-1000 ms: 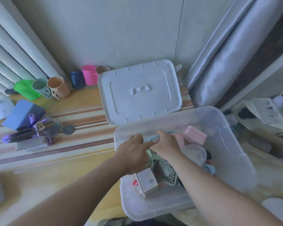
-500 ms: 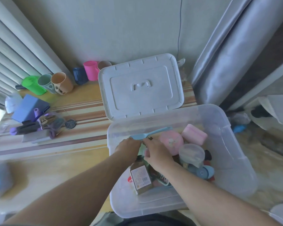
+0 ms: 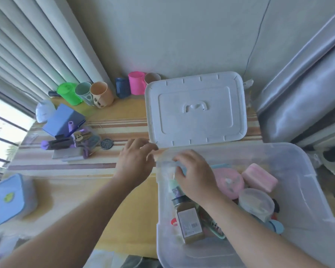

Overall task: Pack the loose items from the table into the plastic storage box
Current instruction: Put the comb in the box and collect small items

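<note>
The clear plastic storage box [image 3: 309,202] stands open at the right, its white lid [image 3: 195,109] lying flat behind it. Inside lie a labelled bottle [image 3: 190,223], a pink round case [image 3: 229,182], a pink soap box [image 3: 259,176] and a clear round tub [image 3: 256,203]. My right hand [image 3: 196,176] is inside the box at its far left corner, fingers curled over one end of a light blue spoon [image 3: 220,165]. My left hand [image 3: 135,161] hovers outside the box over the striped table, fingers loose, holding nothing.
Loose on the table are a blue lidded container [image 3: 12,198], a purple pile [image 3: 70,145], a blue book [image 3: 63,118] and a dark disc [image 3: 106,144]. Several cups [image 3: 102,95] line the back wall. A grey curtain [image 3: 298,89] hangs at the right.
My left hand has left the box and moved out over the table to the left. My right hand has shifted to the box's far left corner, onto the blue spoon.
</note>
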A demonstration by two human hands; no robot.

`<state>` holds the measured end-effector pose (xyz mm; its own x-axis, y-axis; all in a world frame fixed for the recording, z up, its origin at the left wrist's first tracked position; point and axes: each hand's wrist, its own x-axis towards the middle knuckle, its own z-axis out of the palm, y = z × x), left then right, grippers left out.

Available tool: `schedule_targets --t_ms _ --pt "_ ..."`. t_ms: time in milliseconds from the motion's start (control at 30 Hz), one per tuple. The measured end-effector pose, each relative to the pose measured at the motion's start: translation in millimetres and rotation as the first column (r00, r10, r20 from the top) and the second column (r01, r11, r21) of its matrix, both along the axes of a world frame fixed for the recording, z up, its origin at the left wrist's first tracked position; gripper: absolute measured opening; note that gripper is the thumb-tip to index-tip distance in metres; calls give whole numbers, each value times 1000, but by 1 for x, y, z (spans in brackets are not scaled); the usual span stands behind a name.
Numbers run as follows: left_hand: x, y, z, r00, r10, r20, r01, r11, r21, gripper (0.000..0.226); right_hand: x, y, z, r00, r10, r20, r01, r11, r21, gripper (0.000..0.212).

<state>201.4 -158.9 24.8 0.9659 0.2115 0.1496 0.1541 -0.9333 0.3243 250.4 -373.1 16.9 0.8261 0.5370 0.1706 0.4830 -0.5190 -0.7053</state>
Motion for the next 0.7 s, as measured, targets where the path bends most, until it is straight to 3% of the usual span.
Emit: schedule_targets --t_ms 133,333,533,700 --pt "-24 75 -27 966 157 -207 -173 983 -62 27 2 76 16 991 130 39 -131 991 16 28" --pt "-58 178 -62 884 300 -360 -339 939 -50 30 11 206 -15 951 247 -189 -293 915 -279 40" --pt "-85 269 -83 893 385 -234 -400 916 -20 34 31 320 -73 929 241 -280 -357 784 -508 38" --pt "-85 338 -78 854 507 -120 -510 860 -2 60 38 383 -111 933 125 -336 -302 778 -551 52"
